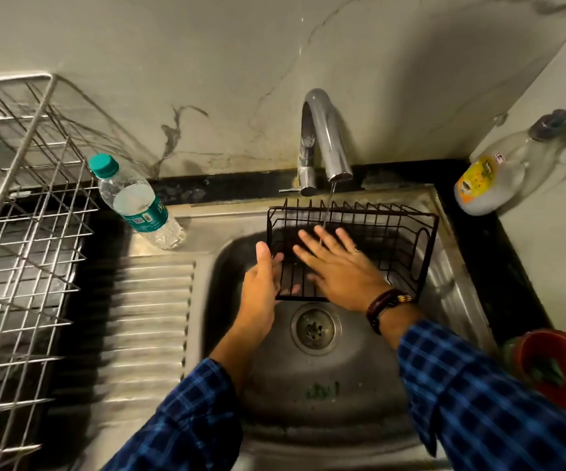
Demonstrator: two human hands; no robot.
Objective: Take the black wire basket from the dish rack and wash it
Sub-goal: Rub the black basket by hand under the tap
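Washing is in hand: the basket [393, 239] tilts in the sink [325, 385], its left edge held by the left hand [261, 287], thumb and fingers curled round it. The right hand [339, 266] presses 5 spread fingers on its wires, and water from the tap [325, 141] lands at their tips. Next, likely turn it.

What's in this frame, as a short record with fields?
stage: basket held over sink, under running water
tap: on, stream falls into basket
left hand: grips basket's left end
right hand: flat, fingers spread inside basket
rack: on counter at left
bottle: between rack and sink, teal cap
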